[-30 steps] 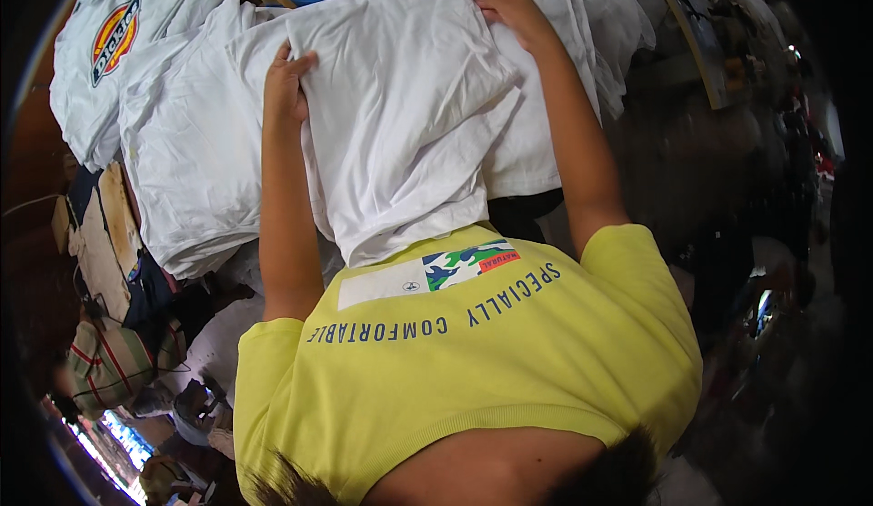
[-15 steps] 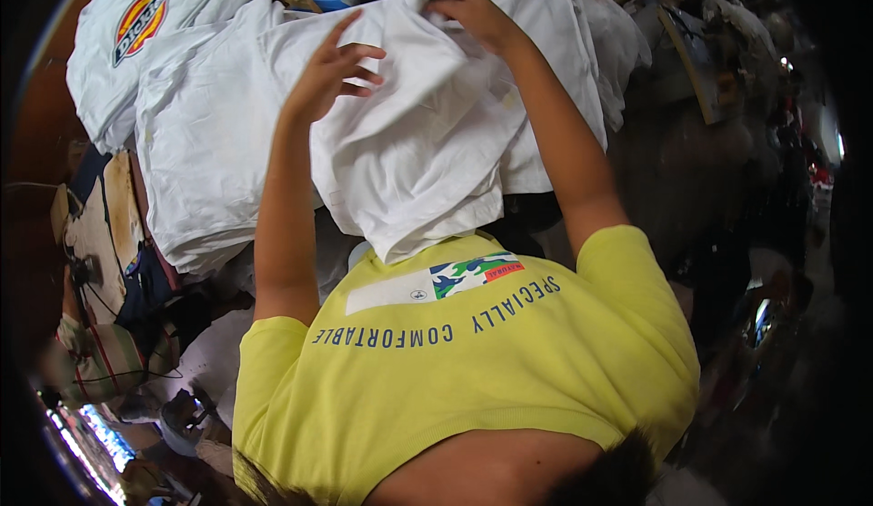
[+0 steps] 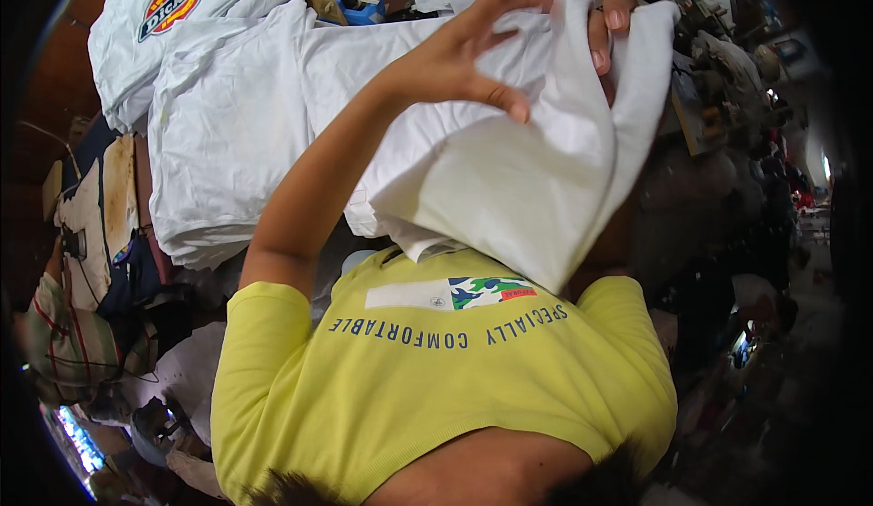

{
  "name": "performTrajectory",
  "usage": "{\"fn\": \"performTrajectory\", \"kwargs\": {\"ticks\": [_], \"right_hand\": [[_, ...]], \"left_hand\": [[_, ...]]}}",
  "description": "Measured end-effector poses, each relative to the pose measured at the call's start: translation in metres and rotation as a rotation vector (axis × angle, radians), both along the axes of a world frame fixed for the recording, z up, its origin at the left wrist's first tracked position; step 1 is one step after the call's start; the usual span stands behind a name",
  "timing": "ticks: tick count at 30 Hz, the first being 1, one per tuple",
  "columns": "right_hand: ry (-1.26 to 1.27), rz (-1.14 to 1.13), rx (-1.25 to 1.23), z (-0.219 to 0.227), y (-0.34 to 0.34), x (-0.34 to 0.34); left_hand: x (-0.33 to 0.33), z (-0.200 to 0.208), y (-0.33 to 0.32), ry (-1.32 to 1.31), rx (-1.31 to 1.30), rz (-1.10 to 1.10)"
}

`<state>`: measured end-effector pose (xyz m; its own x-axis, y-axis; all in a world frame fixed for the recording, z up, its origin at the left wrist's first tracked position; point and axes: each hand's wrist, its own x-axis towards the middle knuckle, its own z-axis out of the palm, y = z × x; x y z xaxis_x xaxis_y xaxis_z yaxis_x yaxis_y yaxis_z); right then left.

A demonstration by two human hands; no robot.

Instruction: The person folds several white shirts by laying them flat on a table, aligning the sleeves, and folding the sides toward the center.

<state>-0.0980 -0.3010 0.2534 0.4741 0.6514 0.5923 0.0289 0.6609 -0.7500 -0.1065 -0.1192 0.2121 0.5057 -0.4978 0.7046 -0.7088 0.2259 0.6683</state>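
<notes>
A loose white shirt (image 3: 509, 179) is lifted and spread in front of my chest, its lower corner hanging against my yellow top. At its upper right edge, my right hand (image 3: 611, 29) pinches the fabric; most of that hand and its forearm are hidden behind the cloth. My left hand (image 3: 491, 47) reaches across over the shirt with fingers apart and slightly blurred, near the fold by my right hand and gripping nothing. Beneath and to the left lie more flat white garments (image 3: 223, 115) in a stack.
A white garment with a round red and yellow print (image 3: 195, 42) lies at the far left. Behind the stack stands a blue tape dispenser (image 3: 359, 10). Another person in a striped top (image 3: 68, 333) is at the left. Cluttered machine parts (image 3: 718, 60) sit at the far right.
My right hand has carried the shirt's edge to the right and raised the cloth, which now covers my right forearm. My left hand has moved right, across the shirt.
</notes>
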Motion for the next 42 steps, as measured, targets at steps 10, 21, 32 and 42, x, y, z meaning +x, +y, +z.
{"fn": "performTrajectory", "kwargs": {"ticks": [10, 21, 32, 42], "right_hand": [[0.176, -0.772, 0.108, 0.024, -0.106, -0.070], [-0.113, -1.872, -0.020, 0.065, -0.158, -0.047], [-0.663, -2.152, -0.827, 0.009, -0.129, 0.124], [-0.260, -1.659, -1.627, -0.205, -0.102, 0.246]], "left_hand": [[-0.020, -0.029, 0.041, 0.232, -0.144, 0.649], [-0.088, 0.085, 0.136, -0.035, -0.565, 1.382], [-0.020, -0.018, 0.169, 0.408, -0.297, 1.335], [0.051, -0.191, 0.165, 0.736, 0.413, 1.718]]}}
